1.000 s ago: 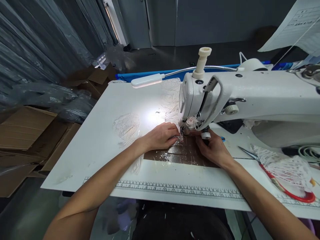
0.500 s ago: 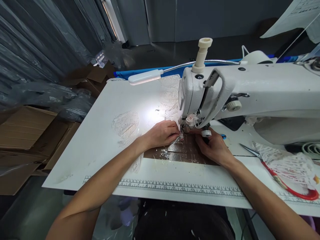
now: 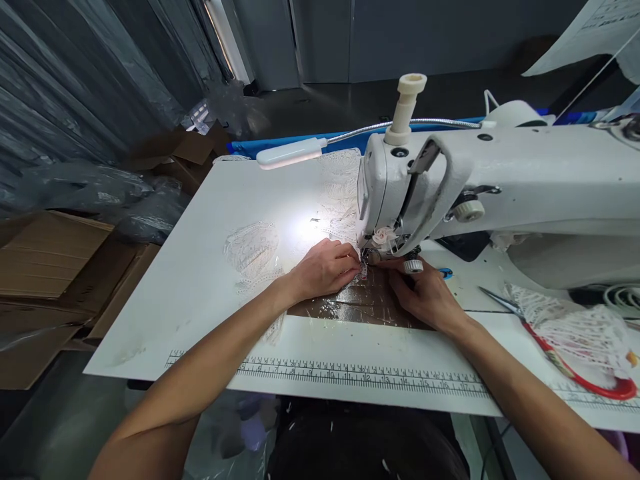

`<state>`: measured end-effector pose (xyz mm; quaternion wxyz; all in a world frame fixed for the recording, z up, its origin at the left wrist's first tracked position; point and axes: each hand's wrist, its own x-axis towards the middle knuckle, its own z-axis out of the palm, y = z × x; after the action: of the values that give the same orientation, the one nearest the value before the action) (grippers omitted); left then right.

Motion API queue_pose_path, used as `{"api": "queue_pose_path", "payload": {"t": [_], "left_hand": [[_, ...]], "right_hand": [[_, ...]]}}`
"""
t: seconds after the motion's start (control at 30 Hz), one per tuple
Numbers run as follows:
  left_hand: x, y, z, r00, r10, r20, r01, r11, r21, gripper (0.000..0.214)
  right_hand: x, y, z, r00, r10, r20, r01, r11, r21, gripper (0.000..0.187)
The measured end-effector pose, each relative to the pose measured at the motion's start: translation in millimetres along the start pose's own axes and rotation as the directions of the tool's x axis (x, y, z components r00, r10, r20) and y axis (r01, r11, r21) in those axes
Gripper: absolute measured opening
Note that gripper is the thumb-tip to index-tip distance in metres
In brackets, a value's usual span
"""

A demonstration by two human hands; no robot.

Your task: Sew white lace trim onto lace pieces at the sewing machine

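A white sewing machine stands on a white table. My left hand lies just left of the needle, fingers curled and pinching a small piece of white lace at the presser foot. My right hand rests just right of the needle, under the machine's head, with its fingers pressed on the same lace; the fingertips are partly hidden. More white lace trails away behind the needle, and a loose lace strip lies to the left.
A gooseneck lamp lights the sewing spot. Red-handled scissors and a heap of lace lie at the right. A ruler strip runs along the table's front edge. Cardboard boxes and plastic sheeting stand at the left.
Both hands have stayed at the needle, shifting only slightly. The view has tipped a little, so the machine sits lower in the picture than a second ago.
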<state>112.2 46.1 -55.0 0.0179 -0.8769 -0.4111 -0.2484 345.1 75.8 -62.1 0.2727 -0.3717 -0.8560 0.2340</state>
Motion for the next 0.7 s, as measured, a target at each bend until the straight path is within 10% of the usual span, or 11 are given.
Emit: {"api": "queue_pose_path", "payload": {"t": [0.37, 0.7], "left_hand": [[2, 4, -3.3, 0.997, 0.063, 0.050, -0.069, 0.989, 0.134, 0.023], [-1, 6, -10.9, 0.985, 0.148, 0.087, -0.159, 0.978, 0.137, 0.021]], "right_hand": [[1, -1, 9, 0.979, -0.132, 0.155, 0.179, 0.920, -0.349, 0.040], [-2, 2, 4, 0.989, -0.040, 0.143, 0.068, 0.978, -0.197, 0.040]]}}
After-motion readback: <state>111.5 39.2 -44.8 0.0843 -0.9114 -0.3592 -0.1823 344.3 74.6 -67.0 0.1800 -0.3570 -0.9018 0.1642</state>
